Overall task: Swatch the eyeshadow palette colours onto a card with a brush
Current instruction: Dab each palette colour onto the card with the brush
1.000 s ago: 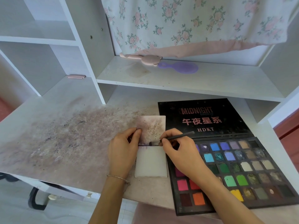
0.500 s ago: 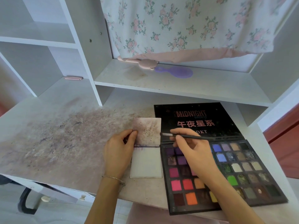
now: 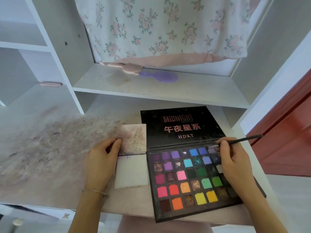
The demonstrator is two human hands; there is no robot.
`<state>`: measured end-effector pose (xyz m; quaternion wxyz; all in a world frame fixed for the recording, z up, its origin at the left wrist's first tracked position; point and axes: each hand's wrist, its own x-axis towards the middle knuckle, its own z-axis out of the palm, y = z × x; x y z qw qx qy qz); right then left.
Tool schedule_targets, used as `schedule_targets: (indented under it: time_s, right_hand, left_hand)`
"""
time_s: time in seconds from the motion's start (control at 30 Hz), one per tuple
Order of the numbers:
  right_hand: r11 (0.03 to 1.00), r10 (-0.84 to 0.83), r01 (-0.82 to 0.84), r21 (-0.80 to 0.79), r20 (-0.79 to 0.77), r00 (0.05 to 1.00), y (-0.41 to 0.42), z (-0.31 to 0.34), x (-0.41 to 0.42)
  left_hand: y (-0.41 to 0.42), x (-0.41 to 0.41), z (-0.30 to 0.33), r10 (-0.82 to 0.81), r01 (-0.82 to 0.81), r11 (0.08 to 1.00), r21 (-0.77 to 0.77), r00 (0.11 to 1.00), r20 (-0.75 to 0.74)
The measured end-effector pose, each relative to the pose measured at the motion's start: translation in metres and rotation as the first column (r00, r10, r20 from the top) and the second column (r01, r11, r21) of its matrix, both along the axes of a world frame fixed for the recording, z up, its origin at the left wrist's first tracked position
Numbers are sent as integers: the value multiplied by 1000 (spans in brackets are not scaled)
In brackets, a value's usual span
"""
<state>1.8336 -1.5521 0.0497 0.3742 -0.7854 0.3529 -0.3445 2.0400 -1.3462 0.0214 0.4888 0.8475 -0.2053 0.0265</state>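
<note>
2 bare hands work at a stained white desk (image 3: 42,157), placed here relative to the open black eyeshadow palette (image 3: 190,179) of many coloured pans. Nearest, the left hand (image 3: 99,162) rests left of the palette, thumb and fingers pinching the left edge of a small white hinged card (image 3: 132,172). The card touches the palette's left side, its long axis running away from the viewer; the far half is smudged purple-grey, the near half pale. The right hand (image 3: 232,163) pinches a thin black brush (image 3: 235,141) over the palette's far right pans, handle pointing right, bristles pointing left toward the card. Swatching likely means carrying the tip leftward.
</note>
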Motion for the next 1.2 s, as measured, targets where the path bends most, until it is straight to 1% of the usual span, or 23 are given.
schedule_targets:
  time_s: [0.27,0.4,0.6,0.7,0.83,1.03,1.13,1.2]
  right_hand:
    - [994,76,-85,-72,-122,990,1,-4,6]
    - [993,66,-80,-83,-160,985,-1,-5,7]
    - [995,65,-72,-64,-104,992,-3,-4,7]
    - [996,66,-72,-51,-122,990,-3,-5,7]
    - [997,50,-55,-56,-94,994,-4,-3,5]
    - [997,55,-60,-45,-106,993,-3,-2,7]
    - [999,48,-48,-11,-55,997,-1,0,8]
    - [996,82,-81,43,-21,996,6,2,13]
  left_hand:
    - [-1,1,-1,-5,4,1000,13,1000,26]
    - [0,2,-2,-3,3,1000,2,1000,17]
    - [-2,1,-2,1,-1,1000,-9,1000,6]
    - [-1,1,-2,3,-3,1000,-5,1000,15]
    - [0,1,-1,-12,12,1000,10,1000,17]
    - [-1,2,-1,-3,3,1000,5,1000,15]
    - [-1,1,-1,0,0,1000,1,1000,7]
    - [-1,1,-1,-1,1,1000,2,1000,2]
